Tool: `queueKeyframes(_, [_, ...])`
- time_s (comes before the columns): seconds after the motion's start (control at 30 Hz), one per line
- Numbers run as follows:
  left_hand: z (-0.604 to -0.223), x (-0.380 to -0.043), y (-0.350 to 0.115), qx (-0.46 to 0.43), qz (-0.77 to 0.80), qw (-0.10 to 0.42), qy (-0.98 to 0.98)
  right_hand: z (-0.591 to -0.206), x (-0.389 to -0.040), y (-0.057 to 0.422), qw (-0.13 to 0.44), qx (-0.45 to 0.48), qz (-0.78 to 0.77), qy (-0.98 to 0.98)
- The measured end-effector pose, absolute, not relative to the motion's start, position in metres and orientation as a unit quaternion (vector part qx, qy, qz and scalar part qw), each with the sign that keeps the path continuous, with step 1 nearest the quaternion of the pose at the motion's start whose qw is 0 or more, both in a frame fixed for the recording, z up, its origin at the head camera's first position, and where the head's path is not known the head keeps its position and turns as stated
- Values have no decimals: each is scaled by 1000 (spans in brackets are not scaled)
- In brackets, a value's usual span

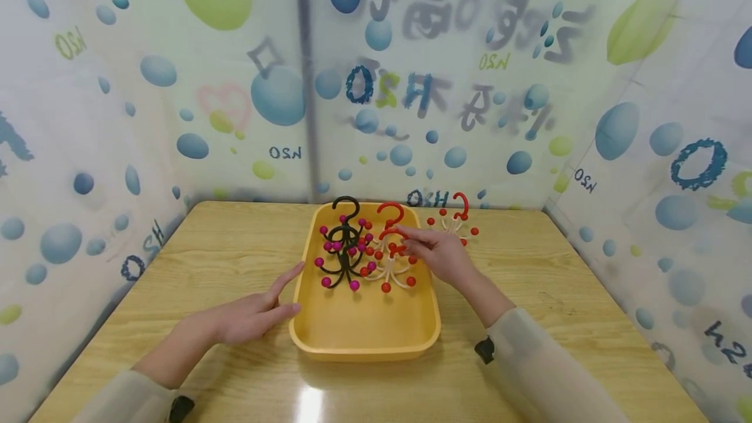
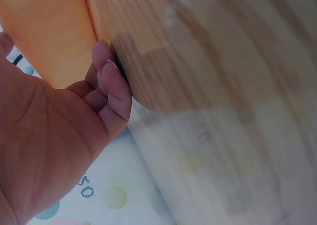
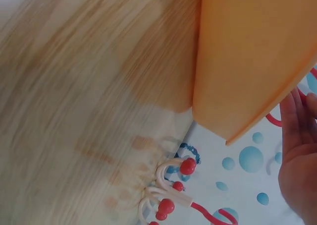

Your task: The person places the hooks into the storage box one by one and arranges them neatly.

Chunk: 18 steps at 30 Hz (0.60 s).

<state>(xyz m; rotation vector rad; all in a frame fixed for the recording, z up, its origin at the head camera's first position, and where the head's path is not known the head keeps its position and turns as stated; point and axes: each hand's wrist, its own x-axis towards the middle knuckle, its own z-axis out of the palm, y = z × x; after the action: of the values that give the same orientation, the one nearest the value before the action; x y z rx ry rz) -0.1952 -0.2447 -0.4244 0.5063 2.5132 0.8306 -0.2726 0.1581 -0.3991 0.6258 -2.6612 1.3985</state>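
Observation:
A yellow tray (image 1: 364,328) stands on the table with several multi-arm hook hangers in its far half. On its left side are black hangers (image 1: 344,260) with magenta ball tips. To the right are white hangers with red hooks and red balls. My right hand (image 1: 443,256) pinches the red hook of the nearer white-armed hanger (image 1: 390,269), whose arms spread inside the tray. Against the tray's left wall, my left hand (image 1: 249,316) rests its thumb and extended index finger; the left wrist view shows its other fingers loosely bent beside the tray.
Another red-hooked white hanger (image 1: 452,222) lies on the table behind my right hand, to the right of the tray. The wood-grain table (image 1: 235,240) meets a patterned curtain (image 1: 235,116) at the back and on both sides.

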Motion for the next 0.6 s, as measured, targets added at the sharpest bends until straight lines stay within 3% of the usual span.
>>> queueKeyframes(0.6, [-426,-194,-243,179,299,221,911,-403,-274,167,28,174,482,-858])
